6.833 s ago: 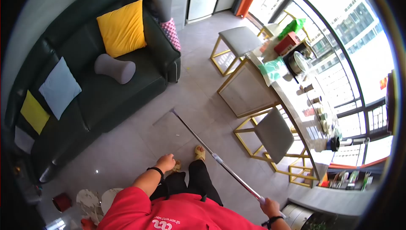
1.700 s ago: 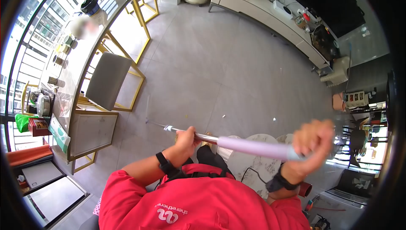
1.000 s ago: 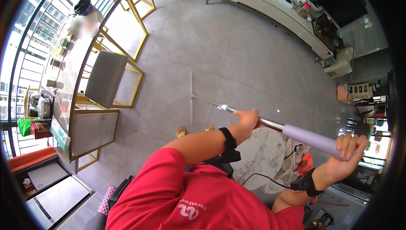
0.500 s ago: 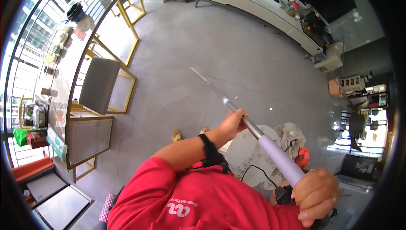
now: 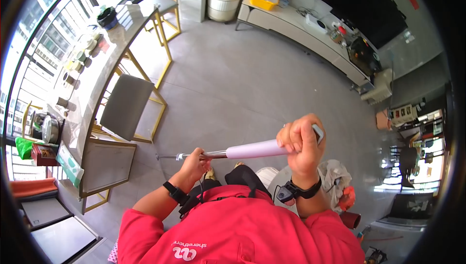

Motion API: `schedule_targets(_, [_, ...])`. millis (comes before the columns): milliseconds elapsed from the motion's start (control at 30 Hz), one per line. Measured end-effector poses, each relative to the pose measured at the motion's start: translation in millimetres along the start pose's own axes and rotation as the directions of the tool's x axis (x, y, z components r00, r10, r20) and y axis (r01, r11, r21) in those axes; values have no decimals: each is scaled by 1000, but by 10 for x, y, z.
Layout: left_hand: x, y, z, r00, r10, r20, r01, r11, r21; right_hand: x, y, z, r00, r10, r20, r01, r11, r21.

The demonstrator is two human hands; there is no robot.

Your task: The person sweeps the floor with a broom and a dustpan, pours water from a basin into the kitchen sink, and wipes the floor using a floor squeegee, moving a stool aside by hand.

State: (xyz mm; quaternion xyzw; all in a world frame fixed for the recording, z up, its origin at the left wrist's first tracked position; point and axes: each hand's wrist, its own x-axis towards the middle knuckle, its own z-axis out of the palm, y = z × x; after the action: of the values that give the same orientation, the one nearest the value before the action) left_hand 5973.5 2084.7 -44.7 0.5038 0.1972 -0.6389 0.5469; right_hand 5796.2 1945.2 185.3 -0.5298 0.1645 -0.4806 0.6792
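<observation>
A long metal pole with a pale purple grip sleeve point(image 5: 252, 150) runs almost level across in front of my body. My right hand point(image 5: 305, 142) is wrapped round the sleeve near its grey end cap. Further along, my left hand point(image 5: 195, 165) closes on the bare metal part, beside a light collar. The pole's thin far end point(image 5: 167, 156) points left over the floor, close to the bar table's base; what is fixed at its tip is too small to make out.
On the left stands a tall bar table point(image 5: 121, 31) with cups and pots, and a grey chair point(image 5: 127, 106) with gold legs. A low TV cabinet point(image 5: 301, 31) and a plant pot point(image 5: 223, 3) stand at the back. A round table point(image 5: 281, 181) and plastic bags point(image 5: 334, 176) are at my right.
The pole has swung from pointing forward to pointing left. My right hand rose and moved forward; my left hand came back and left. The view has tilted up slightly, showing the plant.
</observation>
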Motion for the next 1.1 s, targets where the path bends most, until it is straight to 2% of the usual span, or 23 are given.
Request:
schedule_targets(167, [187, 195, 48, 999, 41, -13, -42, 997, -68, 405, 86, 160, 1000, 27, 7, -27, 1000, 1])
schedule_targets(233, [314, 273, 262, 998, 11, -68, -16, 997, -80, 589, 52, 105, 999, 43, 14, -43, 999, -15])
schedule_targets(367, [565, 402, 973, 997, 59, -59, -62, 997, -50, 1080, -83, -215, 999, -32, 0, 32, 996, -80])
schedule_targets(433, [760, 508, 1412, 997, -16, 73, 19, 999, -34, 1376, -163, -418, 997, -74, -25, 71, 993, -95])
schedule_targets(533, [1093, 693, 2004, 993, -14, 115, 8, 999, 53, 1887, -234, -734, 988, -139, -72, 132, 986, -98])
schedule_targets(667, [1274, 964, 2604, 1000, 5, 22, -5, 1000, 27, 2435, -282, -1095, 977, -211, -35, 205, 971, -124])
schedule_targets(733, [1341, 1196, 2828, 996, 87, -24, -89, 995, -54, 2747, -300, -1231, 954, -269, 130, 270, 963, 11])
schedule_targets(767, [1413, 1337, 2883, 995, 103, -10, -104, 993, -52, 2917, -263, -1280, 958, -248, 144, 236, 967, 92])
schedule_targets(800, [1584, 1478, 2875, 994, 107, -15, -108, 993, -42, 3091, -168, -1335, 967, -212, 143, 201, 976, 85])
schedule_targets(867, [1992, 1697, 2737, 971, 237, 9, -231, 953, -194, 3406, 136, -1390, 994, -77, 82, 68, 993, 100])
schedule_targets(933, [2142, 2044, 2795, 962, 223, -157, -254, 943, -215, 3657, 555, -1390, 998, 43, 36, -44, 999, 5])
schedule_targets(967, [2356, 2184, 2715, 968, 150, -200, -198, 949, -245, 3746, 689, -1326, 994, -7, 113, 9, 1000, -23])
schedule_targets(1000, [2555, 2208, 2666, 968, 159, -193, -205, 948, -245, 3834, 734, -1360, 993, -17, 118, 20, 1000, -23])
schedule_targets(1067, [2678, 2327, 2733, 972, 106, -208, -130, 986, -105, 4001, 807, -1423, 997, 65, 47, -68, 995, 79])
schedule_targets(1100, [2883, 2319, 2704, 976, 92, -198, -114, 988, -104, 4088, 796, -1464, 996, 80, 24, -82, 994, 74])
